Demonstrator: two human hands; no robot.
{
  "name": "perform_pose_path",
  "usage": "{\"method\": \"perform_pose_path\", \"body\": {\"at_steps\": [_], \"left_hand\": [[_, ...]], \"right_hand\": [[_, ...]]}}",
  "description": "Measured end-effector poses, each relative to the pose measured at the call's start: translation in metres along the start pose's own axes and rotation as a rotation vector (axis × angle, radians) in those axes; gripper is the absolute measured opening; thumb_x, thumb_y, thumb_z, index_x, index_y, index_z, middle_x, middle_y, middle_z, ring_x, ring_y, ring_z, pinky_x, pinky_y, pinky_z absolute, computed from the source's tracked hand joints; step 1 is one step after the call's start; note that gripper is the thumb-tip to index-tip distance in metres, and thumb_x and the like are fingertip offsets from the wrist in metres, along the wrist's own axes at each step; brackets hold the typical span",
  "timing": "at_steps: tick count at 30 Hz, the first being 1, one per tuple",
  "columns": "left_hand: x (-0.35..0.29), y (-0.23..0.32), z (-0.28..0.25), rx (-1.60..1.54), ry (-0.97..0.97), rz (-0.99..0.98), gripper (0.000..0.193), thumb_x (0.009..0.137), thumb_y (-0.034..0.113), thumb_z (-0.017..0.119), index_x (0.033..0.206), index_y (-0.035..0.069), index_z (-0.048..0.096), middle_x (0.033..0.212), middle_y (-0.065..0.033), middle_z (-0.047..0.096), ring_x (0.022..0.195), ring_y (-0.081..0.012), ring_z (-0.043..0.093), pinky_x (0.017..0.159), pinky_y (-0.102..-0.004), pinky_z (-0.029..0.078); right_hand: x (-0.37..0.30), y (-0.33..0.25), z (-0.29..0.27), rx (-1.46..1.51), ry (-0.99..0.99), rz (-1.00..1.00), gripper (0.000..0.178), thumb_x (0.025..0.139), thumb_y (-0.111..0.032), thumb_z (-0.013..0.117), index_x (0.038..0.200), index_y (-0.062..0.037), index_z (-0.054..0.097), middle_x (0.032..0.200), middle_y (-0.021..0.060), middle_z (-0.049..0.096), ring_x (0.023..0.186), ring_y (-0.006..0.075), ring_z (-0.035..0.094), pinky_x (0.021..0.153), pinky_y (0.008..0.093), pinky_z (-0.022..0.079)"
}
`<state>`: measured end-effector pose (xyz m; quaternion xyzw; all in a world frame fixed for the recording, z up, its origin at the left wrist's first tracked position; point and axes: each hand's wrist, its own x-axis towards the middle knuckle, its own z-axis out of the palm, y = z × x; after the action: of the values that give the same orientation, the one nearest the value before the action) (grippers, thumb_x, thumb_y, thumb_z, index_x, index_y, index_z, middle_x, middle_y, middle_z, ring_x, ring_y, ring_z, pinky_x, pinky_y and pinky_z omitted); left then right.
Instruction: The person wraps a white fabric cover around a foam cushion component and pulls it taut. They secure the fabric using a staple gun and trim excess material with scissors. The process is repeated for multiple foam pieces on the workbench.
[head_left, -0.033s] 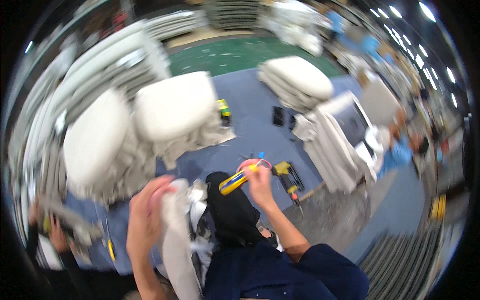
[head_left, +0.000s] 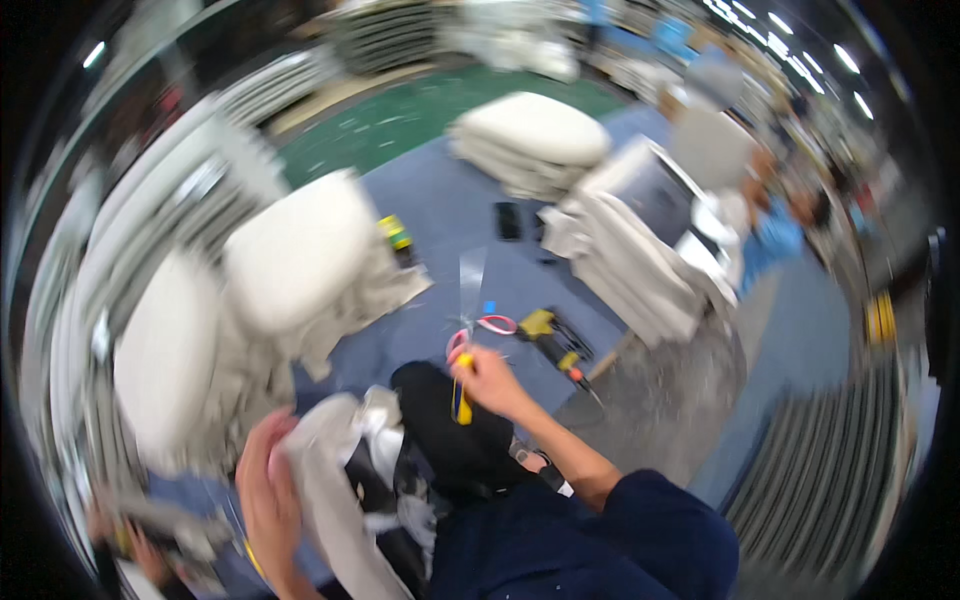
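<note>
My left hand [head_left: 268,490] is curled at the outer edge of a beige upholstered piece [head_left: 335,480]; motion blurs its fingers. White lining and dark gaps show along the piece's inner side, against my leg. My right hand [head_left: 488,380] closes round a yellow-handled tool [head_left: 462,402], held upright over the black cloth [head_left: 440,410] on my knee. A blurred, see-through streak [head_left: 472,280] fans out above this fist, perhaps the tool's swinging shaft. Pink-handled scissors [head_left: 497,324] lie just beyond, partly hidden by the hand. Beside them rests a yellow-and-black staple gun [head_left: 548,340] with a hose.
Padded beige cushions [head_left: 300,250] stand on the blue-grey table [head_left: 420,190] at left. More cushions [head_left: 530,130] are stacked at the back, and covered pieces [head_left: 640,265] at right. A phone [head_left: 508,221] lies between. Another person's hands [head_left: 145,555] work at lower left; someone in blue [head_left: 775,240] is at right.
The yellow-handled tool has swung from slanted to nearly upright as my right hand moved left and down. My left hand and the upholstered piece shifted left and down in view. The whole view turned.
</note>
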<state>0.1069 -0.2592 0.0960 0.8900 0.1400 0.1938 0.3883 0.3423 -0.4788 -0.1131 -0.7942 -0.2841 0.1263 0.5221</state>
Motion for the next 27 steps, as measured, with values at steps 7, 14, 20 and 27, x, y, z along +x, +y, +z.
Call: {"method": "perform_pose_path", "body": {"at_steps": [7, 14, 20, 27], "left_hand": [[-0.014, 0.039, 0.033, 0.451, -0.059, -0.209, 0.088, 0.085, 0.032, 0.077, 0.151, -0.007, 0.033, 0.15, -0.0314, 0.041, 0.141, -0.0432, 0.039, 0.117, -0.0472, 0.031], [0.037, 0.032, 0.02, 0.385, -0.211, -0.268, 0.086, 0.083, 0.03, 0.078, 0.15, -0.005, 0.037, 0.148, -0.0302, 0.045, 0.139, -0.0429, 0.042, 0.116, -0.0463, 0.032], [0.049, -0.014, -0.011, 0.216, -0.308, -0.214, 0.082, 0.083, 0.022, 0.077, 0.15, -0.004, 0.039, 0.146, -0.0275, 0.048, 0.136, -0.0374, 0.047, 0.114, -0.043, 0.034], [0.054, 0.002, 0.008, 0.126, -0.28, -0.157, 0.07, 0.084, 0.012, 0.073, 0.146, -0.003, 0.044, 0.142, -0.0236, 0.053, 0.133, -0.0321, 0.05, 0.112, -0.0397, 0.036]], "right_hand": [[-0.056, 0.137, 0.004, -0.439, -0.069, 0.18, 0.032, 0.089, -0.026, 0.064, 0.117, -0.0105, 0.063, 0.085, 0.0214, 0.069, 0.084, 0.0439, 0.067, 0.072, 0.0549, 0.053], [-0.024, 0.155, 0.023, -0.53, 0.105, 0.079, 0.042, 0.09, -0.023, 0.066, 0.128, -0.0079, 0.059, 0.111, 0.0195, 0.064, 0.105, 0.0381, 0.062, 0.09, 0.0493, 0.051], [0.046, -0.055, 0.01, 0.157, 0.02, -0.356, 0.04, 0.094, -0.023, 0.065, 0.129, -0.0054, 0.06, 0.124, 0.0161, 0.059, 0.11, 0.0327, 0.061, 0.096, 0.0417, 0.05], [0.069, -0.162, 0.054, 0.517, -0.299, -0.702, 0.029, 0.096, -0.025, 0.062, 0.113, -0.0023, 0.066, 0.113, 0.0143, 0.06, 0.102, 0.0312, 0.061, 0.091, 0.0395, 0.05]]}}
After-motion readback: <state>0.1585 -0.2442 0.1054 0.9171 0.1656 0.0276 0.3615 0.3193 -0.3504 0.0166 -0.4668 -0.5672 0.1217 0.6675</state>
